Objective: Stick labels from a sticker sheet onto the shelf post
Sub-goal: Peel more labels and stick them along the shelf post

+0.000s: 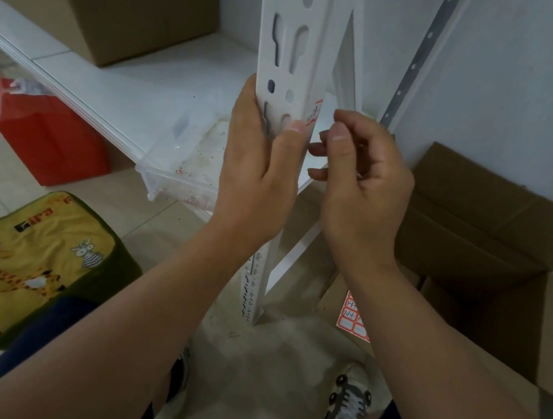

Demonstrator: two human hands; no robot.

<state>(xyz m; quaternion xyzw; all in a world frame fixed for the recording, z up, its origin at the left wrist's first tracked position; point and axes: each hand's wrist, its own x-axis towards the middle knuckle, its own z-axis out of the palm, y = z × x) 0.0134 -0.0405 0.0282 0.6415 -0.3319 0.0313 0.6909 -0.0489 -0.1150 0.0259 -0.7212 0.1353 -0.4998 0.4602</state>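
Head view: the shelf post (287, 55) stands upright, its long axis vertical, and is clasped by the left hand (255, 172), whose thumb is pressed beside a red-edged label (314, 113) on the post's right face. The right hand (361, 181) — fingers loosely curled, nothing visibly held — is just right of it. The sticker sheet (354, 316) is seen below, on a cardboard box (493, 234).
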